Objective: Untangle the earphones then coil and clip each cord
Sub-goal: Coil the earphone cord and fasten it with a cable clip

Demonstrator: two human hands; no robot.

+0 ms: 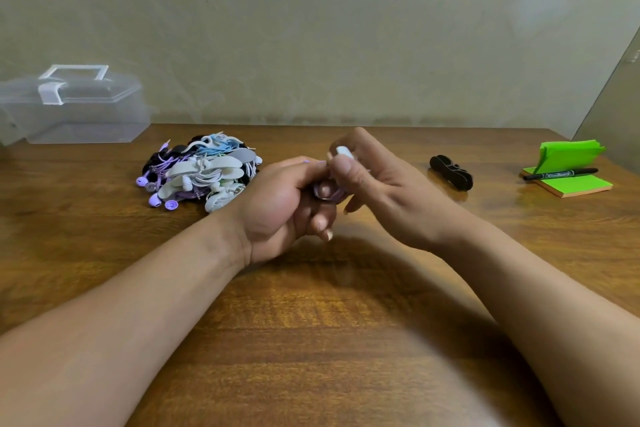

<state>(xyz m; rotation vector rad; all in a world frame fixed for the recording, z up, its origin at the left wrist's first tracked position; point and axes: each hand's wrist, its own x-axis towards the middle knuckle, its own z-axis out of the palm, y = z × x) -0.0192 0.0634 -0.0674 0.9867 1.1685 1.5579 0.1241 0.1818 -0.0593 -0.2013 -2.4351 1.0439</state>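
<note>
Wooden table [311, 322] against a plain beige wall [311, 28]; both forearms reach in from the bottom of the frame.

Centre of frame: a lilac cord [329, 194], wound into a small coil, sits between the two hands just above the tabletop. Left hand [277, 198] has its fingers curled round the coil. Right hand [384, 191] pinches a small white piece [343, 150] between thumb and forefinger at the top of the coil. It is probably a clip, though it could be an earbud; too small to tell.

Left of the hands: a pile of earphones [201, 173] in lilac, white, blue and black, many with pale clips on them. Right of the hands: black clips [452, 173]. Far right: green sticky notes [568, 163] with a black marker [559, 174] lying on them. Upper left: a clear plastic box [76, 107], lid closed.

Risks, as judged:
- The coil is held by finger pressure alone. If the left hand's grip eases while the clip goes on, the loops may spring apart and need rewinding.
- The clip may catch only some of the loops, leaving strands loose.
- The white piece is small and held by a pinch; a slip would drop it onto the table.
- The pile lies near the left wrist, and a sideways move could knock it.
</note>
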